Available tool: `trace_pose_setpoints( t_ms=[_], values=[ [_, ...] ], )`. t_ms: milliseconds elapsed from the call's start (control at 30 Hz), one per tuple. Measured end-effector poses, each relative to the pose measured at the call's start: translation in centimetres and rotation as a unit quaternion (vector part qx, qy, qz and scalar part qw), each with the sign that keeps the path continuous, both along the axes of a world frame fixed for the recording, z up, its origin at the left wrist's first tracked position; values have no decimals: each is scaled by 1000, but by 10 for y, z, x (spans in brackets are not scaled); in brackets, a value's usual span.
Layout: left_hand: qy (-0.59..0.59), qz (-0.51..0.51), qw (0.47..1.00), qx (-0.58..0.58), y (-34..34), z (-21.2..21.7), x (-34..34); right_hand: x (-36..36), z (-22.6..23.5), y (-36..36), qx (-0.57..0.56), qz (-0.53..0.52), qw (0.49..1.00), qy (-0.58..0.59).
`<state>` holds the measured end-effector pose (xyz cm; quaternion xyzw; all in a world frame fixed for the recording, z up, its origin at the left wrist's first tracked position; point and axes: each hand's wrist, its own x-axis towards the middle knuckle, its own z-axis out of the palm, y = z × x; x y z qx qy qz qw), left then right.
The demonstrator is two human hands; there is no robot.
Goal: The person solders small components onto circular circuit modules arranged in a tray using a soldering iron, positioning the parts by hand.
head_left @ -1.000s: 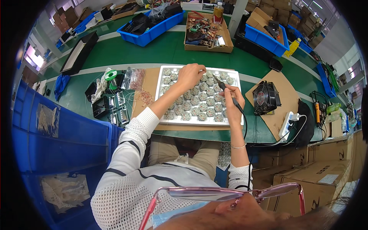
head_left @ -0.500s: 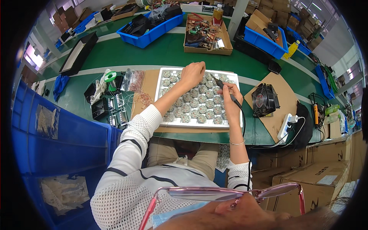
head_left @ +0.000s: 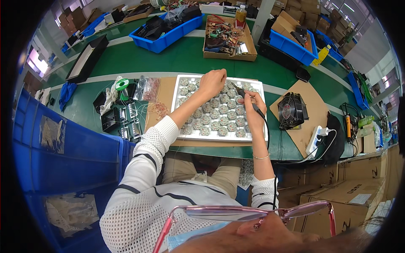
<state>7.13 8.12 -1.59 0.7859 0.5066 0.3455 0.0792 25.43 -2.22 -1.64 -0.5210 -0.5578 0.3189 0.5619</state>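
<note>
White plastic tray [head_left: 177, 99] of small round grey boards lies on the green bench; right hand [head_left: 252, 110] pinches one black soldering iron [head_left: 247, 99], left hand [head_left: 212, 80] rests curled on the boards.

Counter [head_left: 177, 59] looks like matt green rubbery mat. Tray [head_left: 179, 86] is dull silvery metal, the discs [head_left: 219, 116] on it greyish and shiny. Under the tray, plain brown cardboard [head_left: 164, 90]. Bins [head_left: 63, 160] left of it: glossy blue plastic.
</note>
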Motion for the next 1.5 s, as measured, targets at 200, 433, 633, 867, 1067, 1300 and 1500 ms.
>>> trace_pose_setpoints(
  t_ms=[200,433,633,867,1067,1300,1500],
  values=[
    [8,0,1000,0,1,-3,3,0,-1,1,-2,1,1000,-1],
    [0,5,1000,2,-4,1,0,6,-4,-6,28,-21,999,30],
    [1,-24,1000,-14,-9,-2,2,10,-5,-14,14,-22,999,39],
    [23,-18,1000,-12,-14,1,5,10,-7,-14,21,-22,999,18],
    [21,-18,1000,-2,-14,-2,3,6,-6,-13,18,-13,1000,12],
    [29,-16,999,-23,-13,-2,8,7,-4,-14,-2,-17,1000,7],
    [27,-25,999,-17,-12,-4,7,11,-6,-14,14,-24,999,40]
  ],
)
